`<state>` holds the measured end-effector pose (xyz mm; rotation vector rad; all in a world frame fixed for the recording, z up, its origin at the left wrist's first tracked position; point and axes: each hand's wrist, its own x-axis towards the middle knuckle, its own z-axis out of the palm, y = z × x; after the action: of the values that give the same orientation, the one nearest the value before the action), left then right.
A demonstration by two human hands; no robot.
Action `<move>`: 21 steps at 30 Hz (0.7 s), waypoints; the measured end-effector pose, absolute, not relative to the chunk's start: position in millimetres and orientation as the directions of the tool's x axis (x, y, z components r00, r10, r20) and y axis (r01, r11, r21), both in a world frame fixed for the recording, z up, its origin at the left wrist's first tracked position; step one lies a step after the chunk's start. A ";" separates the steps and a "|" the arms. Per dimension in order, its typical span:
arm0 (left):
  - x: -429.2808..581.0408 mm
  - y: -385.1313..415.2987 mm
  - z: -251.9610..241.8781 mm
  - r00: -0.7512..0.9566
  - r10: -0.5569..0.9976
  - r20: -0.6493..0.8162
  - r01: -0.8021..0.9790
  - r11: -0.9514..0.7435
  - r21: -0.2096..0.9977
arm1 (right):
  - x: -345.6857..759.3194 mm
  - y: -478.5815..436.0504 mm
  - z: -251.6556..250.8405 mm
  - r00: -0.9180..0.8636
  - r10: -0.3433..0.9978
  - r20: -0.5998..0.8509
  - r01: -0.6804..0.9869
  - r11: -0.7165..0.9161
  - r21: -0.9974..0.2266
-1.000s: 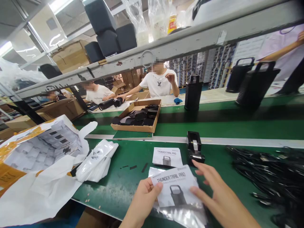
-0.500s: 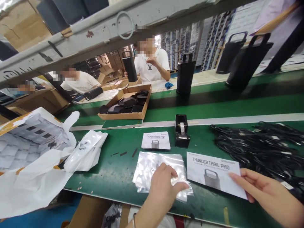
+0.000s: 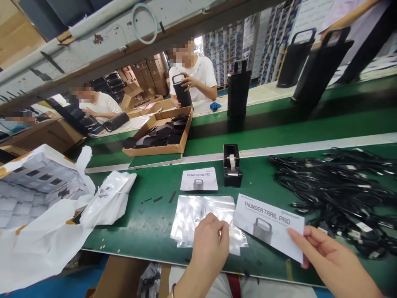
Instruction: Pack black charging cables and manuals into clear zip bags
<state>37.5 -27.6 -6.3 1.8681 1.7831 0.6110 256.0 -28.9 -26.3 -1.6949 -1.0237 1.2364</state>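
My right hand pinches the right end of a white printed booklet, thumb on top and fingers beneath. The booklet reads "Thunder Trail Pro" and pictures a black speaker with a handle. My left hand is closed, its fingers curled together over the right part of a stack of clear plastic bags. Whether a bag edge is between those fingers is hidden. The booklet's left edge is close to my left hand, by the bags. Behind the bags lies a pile of matching booklets.
A black tape dispenser stands behind the booklet. Bundled black cables lie to the right. White pouches and an opened printed bag are at left. Farther back are a cardboard tray, black speakers and co-workers.
My left hand's fingers and thumb have closed together over the bags. The booklet stays in my right hand. Across the bench, a co-worker has brought both hands to a speaker.
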 end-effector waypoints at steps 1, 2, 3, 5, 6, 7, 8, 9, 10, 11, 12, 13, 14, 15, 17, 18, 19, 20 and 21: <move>38.0 -28.6 -7.6 0.044 0.999 0.006 0.783 -0.039 0.620 | 255.0 -31.2 -27.4 0.202 0.920 -0.335 0.148 -0.366 -0.919; 38.5 -29.5 -9.1 0.038 0.999 0.022 0.785 -0.043 0.618 | 254.3 -33.5 -28.5 0.199 0.920 -0.338 0.141 -0.368 -0.919; 38.9 -30.4 -10.5 0.033 0.999 0.035 0.789 -0.048 0.612 | 253.7 -35.8 -29.4 0.192 0.919 -0.343 0.135 -0.371 -0.919; 39.9 -31.9 -13.1 0.035 0.998 0.061 0.803 -0.065 0.593 | 252.4 -40.6 -30.5 0.177 0.916 -0.360 0.121 -0.384 -0.916; 40.5 -32.6 -14.2 0.041 0.996 0.076 0.810 -0.078 0.581 | 251.8 -42.8 -30.6 0.170 0.912 -0.374 0.112 -0.395 -0.912; 41.1 -33.3 -15.2 0.049 0.995 0.092 0.817 -0.092 0.569 | 251.1 -44.8 -30.4 0.165 0.907 -0.389 0.103 -0.408 -0.907; 41.7 -34.1 -16.1 0.055 0.993 0.109 0.824 -0.107 0.557 | 250.6 -46.5 -30.1 0.161 0.901 -0.402 0.097 -0.420 -0.902; 42.2 -34.9 -16.9 0.058 0.990 0.126 0.828 -0.118 0.548 | 250.2 -47.9 -29.6 0.161 0.897 -0.412 0.093 -0.429 -0.898; 42.6 -35.7 -17.7 0.064 0.988 0.140 0.829 -0.131 0.544 | 250.0 -48.9 -29.3 0.156 0.894 -0.421 0.093 -0.438 -0.894; 42.8 -36.6 -18.6 0.071 0.986 0.151 0.825 -0.144 0.547 | 250.1 -49.6 -29.2 0.145 0.890 -0.431 0.096 -0.447 -0.890; 42.7 -37.5 -19.6 0.078 0.984 0.161 0.815 -0.156 0.558 | 250.5 -50.3 -29.5 0.128 0.886 -0.445 0.103 -0.458 -0.883; 42.4 -38.4 -20.7 0.081 0.982 0.169 0.802 -0.165 0.574 | 251.0 -51.0 -30.2 0.103 0.879 -0.466 0.111 -0.476 -0.873; 41.9 -39.3 -22.1 0.079 0.981 0.176 0.786 -0.170 0.594 | 251.7 -51.9 -31.2 0.070 0.868 -0.492 0.122 -0.497 -0.859; 41.2 -40.2 -23.7 0.074 0.980 0.186 0.769 -0.175 0.615 | 252.4 -52.8 -32.5 0.039 0.854 -0.519 0.136 -0.519 -0.844; 39.6 -41.7 -27.2 0.057 0.977 0.206 0.742 -0.180 0.646 | 252.7 -54.4 -34.8 -0.014 0.827 -0.563 0.180 -0.551 -0.815; 38.9 -42.4 -28.9 0.055 0.976 0.210 0.733 -0.183 0.655 | 252.2 -54.7 -35.4 -0.033 0.816 -0.577 0.204 -0.560 -0.803; 38.3 -42.9 -30.3 0.059 0.976 0.212 0.728 -0.187 0.660 | 251.2 -54.4 -35.6 -0.044 0.813 -0.581 0.225 -0.559 -0.798; 37.9 -43.4 -31.6 0.070 0.975 0.210 0.727 -0.194 0.659 | 249.9 -53.2 -35.0 -0.054 0.816 -0.575 0.244 -0.548 -0.800; 37.7 -43.7 -32.5 0.081 0.976 0.204 0.731 -0.197 0.653 | 248.5 -51.1 -33.9 -0.066 0.825 -0.561 0.261 -0.529 -0.808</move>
<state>37.7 -43.7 -32.5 1.9841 1.6868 0.8718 248.5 -51.1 -33.9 -1.7566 -1.1606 1.6296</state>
